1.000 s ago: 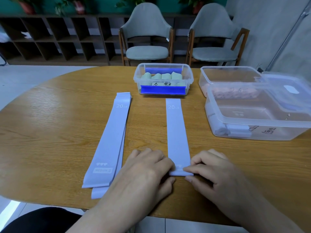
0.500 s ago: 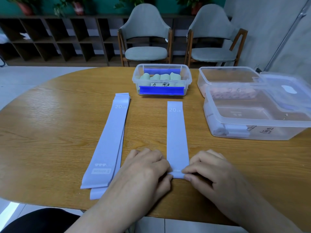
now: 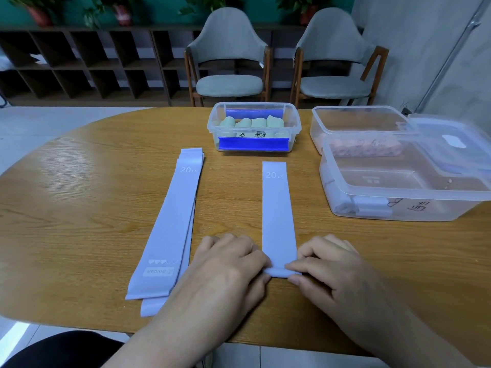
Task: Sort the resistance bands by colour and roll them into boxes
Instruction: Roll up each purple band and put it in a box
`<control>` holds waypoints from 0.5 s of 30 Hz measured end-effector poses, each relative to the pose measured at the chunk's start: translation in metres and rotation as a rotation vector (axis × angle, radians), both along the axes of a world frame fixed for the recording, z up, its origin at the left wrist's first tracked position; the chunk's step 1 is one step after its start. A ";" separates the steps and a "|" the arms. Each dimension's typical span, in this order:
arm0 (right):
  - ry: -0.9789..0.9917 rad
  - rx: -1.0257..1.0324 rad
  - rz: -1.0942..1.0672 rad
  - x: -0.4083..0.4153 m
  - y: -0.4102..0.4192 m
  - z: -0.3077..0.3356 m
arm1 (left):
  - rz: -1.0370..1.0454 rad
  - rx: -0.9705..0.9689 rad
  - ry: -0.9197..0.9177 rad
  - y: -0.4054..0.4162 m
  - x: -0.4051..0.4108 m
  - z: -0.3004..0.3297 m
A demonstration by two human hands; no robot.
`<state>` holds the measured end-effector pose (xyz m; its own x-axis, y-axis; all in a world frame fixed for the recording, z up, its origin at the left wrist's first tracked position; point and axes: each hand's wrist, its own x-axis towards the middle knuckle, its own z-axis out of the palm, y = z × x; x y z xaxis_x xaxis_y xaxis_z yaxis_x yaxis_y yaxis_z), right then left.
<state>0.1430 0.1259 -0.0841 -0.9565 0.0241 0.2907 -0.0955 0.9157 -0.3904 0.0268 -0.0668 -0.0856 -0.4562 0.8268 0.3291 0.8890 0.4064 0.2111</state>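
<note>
A lavender resistance band point(image 3: 277, 208) marked "20 LB" lies flat, lengthwise away from me. Its near end is curled into a small roll point(image 3: 279, 272). My left hand point(image 3: 228, 264) pinches the roll's left side and my right hand point(image 3: 326, 264) pinches its right side. To the left lie two more lavender bands point(image 3: 170, 221), stacked. A clear box point(image 3: 398, 205) at the right holds rolled lavender bands. Behind it a second clear box point(image 3: 356, 123) holds pink rolls. A small clear box point(image 3: 253, 128) at the back holds green rolls.
The wooden table's front edge point(image 3: 265, 338) runs just below my wrists. A loose clear lid point(image 3: 451, 144) leans across the right-hand boxes. Two grey chairs point(image 3: 228, 59) and low dark shelving point(image 3: 79, 62) stand beyond the table.
The near end of the band has been turned over into a small roll, and the band's far end has slid a little toward me. Both hands keep their places.
</note>
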 end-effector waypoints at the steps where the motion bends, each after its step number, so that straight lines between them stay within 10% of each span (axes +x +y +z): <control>1: -0.008 -0.004 0.002 0.000 0.000 0.000 | -0.007 0.004 0.007 0.000 0.000 -0.001; 15: 0.014 -0.042 -0.041 0.000 0.000 -0.001 | 0.057 0.050 -0.048 0.002 0.000 -0.001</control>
<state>0.1431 0.1262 -0.0848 -0.9503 0.0754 0.3022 -0.0644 0.9016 -0.4277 0.0266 -0.0645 -0.0863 -0.5182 0.7820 0.3463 0.8531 0.4437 0.2745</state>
